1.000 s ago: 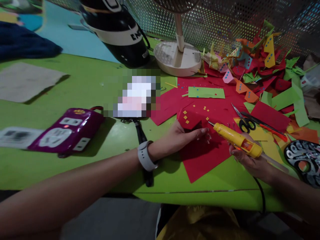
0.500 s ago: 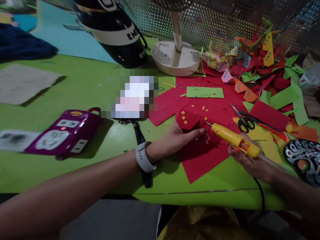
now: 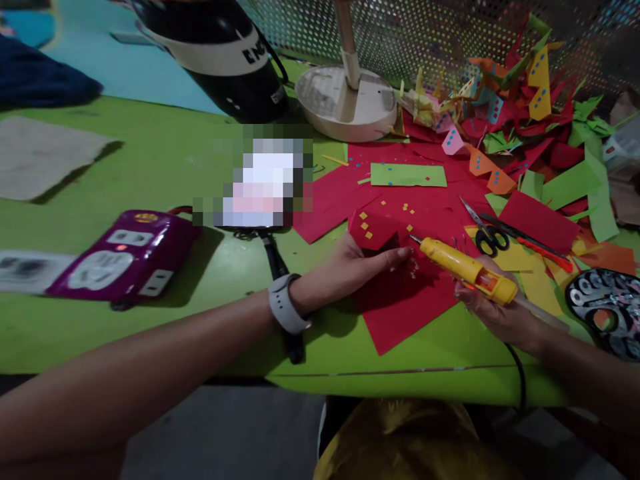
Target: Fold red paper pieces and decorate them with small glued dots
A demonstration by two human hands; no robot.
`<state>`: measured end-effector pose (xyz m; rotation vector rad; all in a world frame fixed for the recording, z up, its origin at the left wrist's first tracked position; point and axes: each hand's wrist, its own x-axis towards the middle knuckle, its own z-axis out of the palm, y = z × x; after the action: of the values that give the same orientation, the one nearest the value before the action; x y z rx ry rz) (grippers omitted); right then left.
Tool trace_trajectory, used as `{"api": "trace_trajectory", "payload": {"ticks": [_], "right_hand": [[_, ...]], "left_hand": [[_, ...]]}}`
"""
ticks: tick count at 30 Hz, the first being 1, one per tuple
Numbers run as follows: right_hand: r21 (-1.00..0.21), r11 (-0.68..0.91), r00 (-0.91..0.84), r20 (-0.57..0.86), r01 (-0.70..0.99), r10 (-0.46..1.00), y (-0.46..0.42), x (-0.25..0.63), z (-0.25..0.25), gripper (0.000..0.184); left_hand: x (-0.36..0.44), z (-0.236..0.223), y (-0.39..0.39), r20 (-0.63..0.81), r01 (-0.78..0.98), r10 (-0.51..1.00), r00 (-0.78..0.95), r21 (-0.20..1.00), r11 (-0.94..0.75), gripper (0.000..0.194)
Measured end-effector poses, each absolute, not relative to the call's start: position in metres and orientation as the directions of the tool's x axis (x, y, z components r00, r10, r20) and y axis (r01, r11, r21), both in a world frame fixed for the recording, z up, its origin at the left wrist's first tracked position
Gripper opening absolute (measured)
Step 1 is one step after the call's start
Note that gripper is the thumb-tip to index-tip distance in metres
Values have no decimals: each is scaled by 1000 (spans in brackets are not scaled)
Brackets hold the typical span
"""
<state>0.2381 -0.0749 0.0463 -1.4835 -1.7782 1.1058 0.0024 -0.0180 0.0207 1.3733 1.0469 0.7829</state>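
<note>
The right hand (image 3: 493, 316) grips the yellow glue gun (image 3: 450, 261); the left hand (image 3: 345, 268) pinches red paper (image 3: 381, 231), perhaps for keeping it steady.

We take this for a craft corner, though we cannot tell whether in a home or a workshop. On the green bench (image 3: 75, 327) we see red paper (image 3: 400, 320), a glue gun (image 3: 463, 265) and scissors (image 3: 493, 241), plus a heap of coloured scraps (image 3: 540, 90) before a perforated screen (image 3: 425, 40). A purple socket block (image 3: 135, 257) lies among them.
</note>
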Motion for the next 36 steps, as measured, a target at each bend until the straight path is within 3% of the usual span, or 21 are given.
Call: {"api": "trace_trajectory", "payload": {"ticks": [17, 36], "right_hand": [[-834, 144, -251, 7, 533, 968, -74, 238, 42, 29], [-816, 170, -245, 36, 553, 969, -74, 239, 39, 32]], "left_hand": [[2, 20, -18, -112, 165, 926, 361, 985, 55, 29], [4, 19, -17, -25, 146, 925, 379, 989, -34, 17]]}}
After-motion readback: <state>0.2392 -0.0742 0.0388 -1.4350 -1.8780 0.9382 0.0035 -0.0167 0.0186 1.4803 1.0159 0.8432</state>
